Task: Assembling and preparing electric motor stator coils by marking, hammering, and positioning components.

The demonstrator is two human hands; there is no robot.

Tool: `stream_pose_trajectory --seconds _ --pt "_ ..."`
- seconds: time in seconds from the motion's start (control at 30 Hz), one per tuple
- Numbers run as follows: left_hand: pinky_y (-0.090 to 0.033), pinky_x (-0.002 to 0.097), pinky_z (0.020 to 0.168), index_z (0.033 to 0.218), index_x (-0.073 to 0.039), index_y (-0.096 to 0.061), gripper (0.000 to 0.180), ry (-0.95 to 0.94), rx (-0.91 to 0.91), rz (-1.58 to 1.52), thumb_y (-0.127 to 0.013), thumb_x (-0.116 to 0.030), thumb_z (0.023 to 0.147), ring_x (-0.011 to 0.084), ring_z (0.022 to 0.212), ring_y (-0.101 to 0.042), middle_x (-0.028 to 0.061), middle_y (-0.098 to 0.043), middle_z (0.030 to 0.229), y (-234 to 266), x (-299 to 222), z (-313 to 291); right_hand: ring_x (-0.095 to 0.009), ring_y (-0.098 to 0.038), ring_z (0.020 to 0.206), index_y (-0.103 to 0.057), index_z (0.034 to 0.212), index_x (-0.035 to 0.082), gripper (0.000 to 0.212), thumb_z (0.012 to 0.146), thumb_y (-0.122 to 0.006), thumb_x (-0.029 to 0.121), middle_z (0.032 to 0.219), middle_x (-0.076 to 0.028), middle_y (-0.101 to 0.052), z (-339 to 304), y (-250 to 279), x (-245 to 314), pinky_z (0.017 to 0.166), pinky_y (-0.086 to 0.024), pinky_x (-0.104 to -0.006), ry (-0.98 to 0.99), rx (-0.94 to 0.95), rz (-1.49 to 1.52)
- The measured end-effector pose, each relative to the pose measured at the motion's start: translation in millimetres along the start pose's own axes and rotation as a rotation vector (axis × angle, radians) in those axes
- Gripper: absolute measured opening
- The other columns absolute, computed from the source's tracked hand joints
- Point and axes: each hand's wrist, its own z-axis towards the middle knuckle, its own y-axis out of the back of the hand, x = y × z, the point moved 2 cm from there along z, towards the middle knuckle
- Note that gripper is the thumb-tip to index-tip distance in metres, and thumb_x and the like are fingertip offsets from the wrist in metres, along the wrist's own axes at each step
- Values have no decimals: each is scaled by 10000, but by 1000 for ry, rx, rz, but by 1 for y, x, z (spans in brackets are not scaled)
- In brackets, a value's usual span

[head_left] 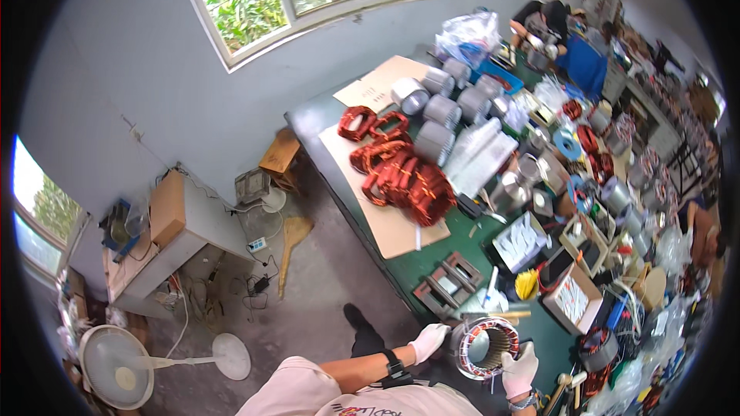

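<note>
Here we are at the near edge of the green table [402, 271], and the wound stator [463, 350] stands right in front of the person, its ring of red and white windings facing up. The gloved right hand [519, 370] has the rim gripped at its right side, thumb up near the windings; the gloved left hand [429, 343], fingers curled, is right by the opposite side, though whether it touches I can't tell. Just beyond lies a wooden stick [510, 314], then a brown block frame [447, 285]; to the right, a second stator [597, 350] and an open box of white strips [573, 300]. Farther up, copper coils [416, 189] heap on a cardboard sheet [387, 237], grey cylinders [442, 112] cluster behind them, and at the far end a co-worker [543, 23] bends over the work. Down left on the floor, a white fan [116, 367]!
</note>
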Motion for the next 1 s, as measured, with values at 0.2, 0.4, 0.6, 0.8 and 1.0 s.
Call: stream_pose_trajectory --seconds 0.2,0.4,0.6,0.8,1.0 --pt "-499 478 905 1061 69 -706 402 117 -236 -252 -472 -257 1033 411 991 -676 292 -712 1045 188 32 -17 -468 -700 769 -577 953 -6 362 794 -790 240 766 -234 -691 30 -125 139 708 -536 -539 173 178 -31" --pt "-569 465 807 1015 62 -698 388 183 -393 -511 -444 -230 1036 369 911 -696 247 -717 968 356 80 -45 -458 -706 791 -618 986 21 413 813 -820 337 809 -232 -706 56 -248 284 724 -556 -542 336 374 -120" --pt "-620 440 698 924 10 -713 344 330 -548 -859 -429 -172 991 246 717 -715 135 -735 844 483 69 -32 -425 -720 822 -643 1009 41 374 840 -790 341 830 -213 -718 103 -345 396 769 -570 -523 458 491 -101" --pt "-621 438 716 985 -31 -708 311 409 -554 -873 -447 -200 997 232 754 -716 123 -742 902 599 80 50 -421 -722 800 -601 1028 49 379 869 -744 362 820 -205 -717 191 -446 477 752 -568 -533 528 535 -63" --pt "-600 379 693 926 -90 -715 258 384 -550 -765 -488 -181 1009 188 743 -698 70 -732 875 725 93 164 -437 -715 755 -590 1060 31 387 893 -691 365 767 -233 -702 286 -523 557 722 -563 -549 448 519 -64"
